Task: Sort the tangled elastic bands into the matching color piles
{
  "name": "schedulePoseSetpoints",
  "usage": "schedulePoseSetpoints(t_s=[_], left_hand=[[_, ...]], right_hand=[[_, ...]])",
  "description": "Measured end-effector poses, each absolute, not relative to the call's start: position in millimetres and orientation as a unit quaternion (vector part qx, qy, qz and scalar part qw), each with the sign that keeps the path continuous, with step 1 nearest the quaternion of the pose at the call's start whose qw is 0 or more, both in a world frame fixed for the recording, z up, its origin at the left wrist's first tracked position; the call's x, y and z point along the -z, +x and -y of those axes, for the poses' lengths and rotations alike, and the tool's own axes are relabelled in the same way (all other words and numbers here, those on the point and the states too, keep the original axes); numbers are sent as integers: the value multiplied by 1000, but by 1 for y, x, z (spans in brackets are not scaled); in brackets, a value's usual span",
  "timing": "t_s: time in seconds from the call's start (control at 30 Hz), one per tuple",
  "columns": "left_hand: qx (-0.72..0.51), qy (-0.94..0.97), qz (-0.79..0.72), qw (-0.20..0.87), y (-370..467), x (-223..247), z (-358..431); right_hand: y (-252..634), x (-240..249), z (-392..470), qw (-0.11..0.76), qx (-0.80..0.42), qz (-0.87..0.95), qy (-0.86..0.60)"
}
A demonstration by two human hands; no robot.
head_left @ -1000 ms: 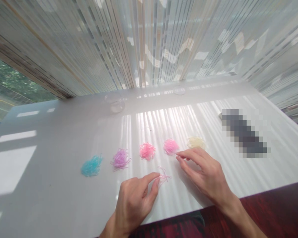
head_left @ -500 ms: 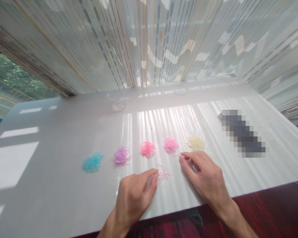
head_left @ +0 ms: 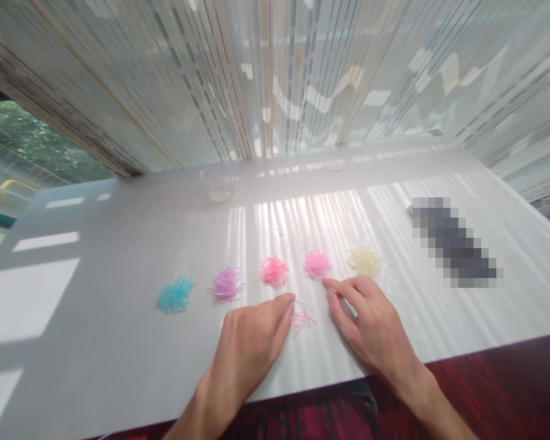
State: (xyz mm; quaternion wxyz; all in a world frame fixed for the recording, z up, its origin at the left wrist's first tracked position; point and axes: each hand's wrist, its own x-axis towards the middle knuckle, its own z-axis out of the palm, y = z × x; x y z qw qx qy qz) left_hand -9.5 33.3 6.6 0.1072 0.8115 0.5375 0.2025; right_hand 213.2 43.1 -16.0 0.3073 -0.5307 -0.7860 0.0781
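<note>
Several small heaps of thin plastic-like strands lie in a row on the white table: blue (head_left: 175,295), purple (head_left: 226,284), coral pink (head_left: 274,271), bright pink (head_left: 317,264) and pale yellow (head_left: 365,261). A loose scatter of light pink strands (head_left: 303,318) is nearer me, between my hands. My left hand (head_left: 254,333) has thumb and forefinger pressed together beside that scatter; what they hold, if anything, is too small to tell. My right hand (head_left: 371,318) touches the near edge of the bright pink heap with its forefinger, thumb slightly apart below.
Toward the back of the white table (head_left: 132,232) stands a clear round container (head_left: 222,189). A clear round lid (head_left: 334,162) lies near the curtain (head_left: 275,79). A blurred-out dark object (head_left: 456,241) is at the right.
My right forefinger has moved left and up to the bright pink heap. My left hand has shifted slightly away from me, its fingertips now above the loose strands' left side.
</note>
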Motion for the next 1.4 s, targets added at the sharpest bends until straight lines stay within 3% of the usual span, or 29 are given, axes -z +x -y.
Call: schedulePoseSetpoints(t_s=[0.37,0.67,0.9,1.1,1.4], left_hand=[[-150,855,-490,81,-8,-4,-40],[-290,849,-440,-31,-12,-12,-34],[-302,847,-437,-20,-15,-7,-30],[-341,817,-463,50,-15,-2,-29],[-355,803,-472,80,-15,7,-27]], right_hand=[[201,12,-27,352,-160,777,-497],[191,2,-28,416,-244,744,-464],[191,-5,-31,445,-251,741,-435],[194,-3,-33,450,-248,749,-417],[217,8,-49,404,-165,719,-541]])
